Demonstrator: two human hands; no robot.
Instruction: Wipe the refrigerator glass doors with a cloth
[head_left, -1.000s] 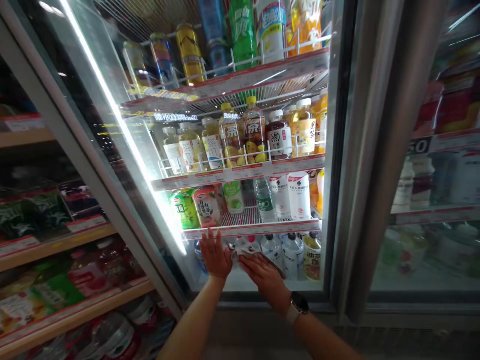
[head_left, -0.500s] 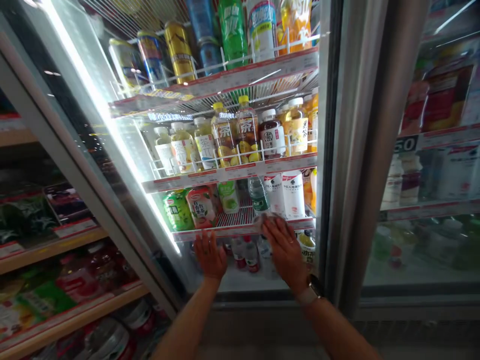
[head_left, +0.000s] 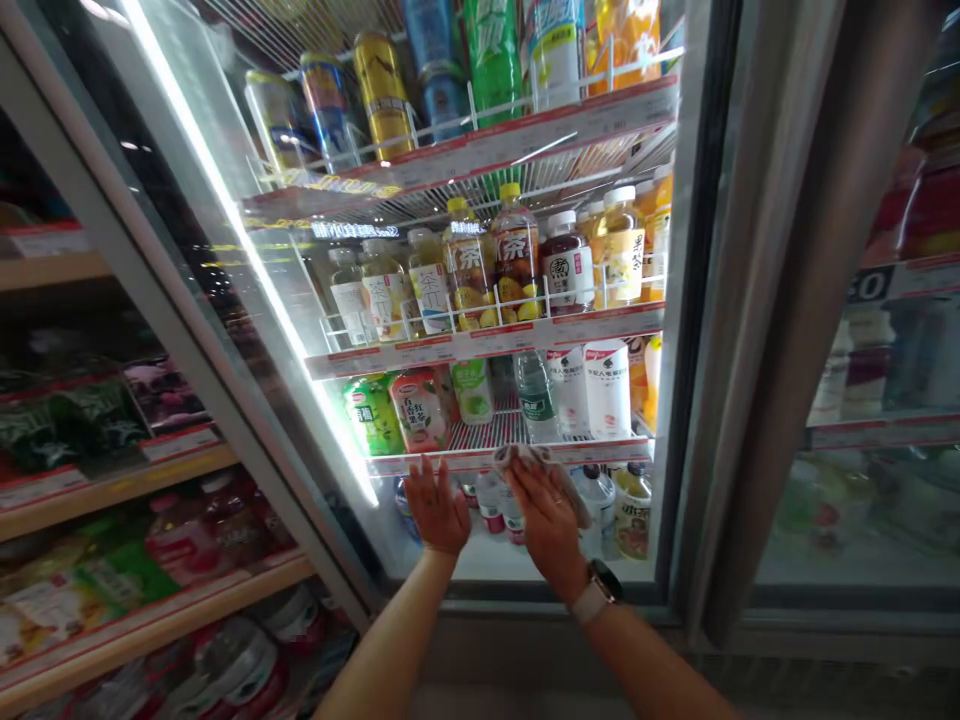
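Observation:
My left hand [head_left: 437, 508] is open, its fingers spread and palm facing the glass door [head_left: 491, 560] of a drinks fridge, just below the price strip of a lower shelf. To its right, my right hand [head_left: 546, 515] presses a pale cloth [head_left: 574, 490] flat against the glass at the height of that strip. Part of the cloth shows above and beside the fingers; the palm hides the rest. A watch [head_left: 602, 582] is on the right wrist. Behind the glass, near the right hand, stand a clear bottle with a green label [head_left: 535, 400] and white cartons [head_left: 607, 390].
Above, fridge shelves hold tea bottles [head_left: 517, 255] and cans [head_left: 381, 95]. A bright light strip [head_left: 202, 180] runs down the left side. Wooden-edged shelves [head_left: 150, 500] with packaged goods stand at left. A metal door frame [head_left: 780, 300] and another fridge section are on the right.
My right hand has slid left along the glass with the cloth, closer to my left hand. The left hand stays nearly in place. The whole view has shifted slightly.

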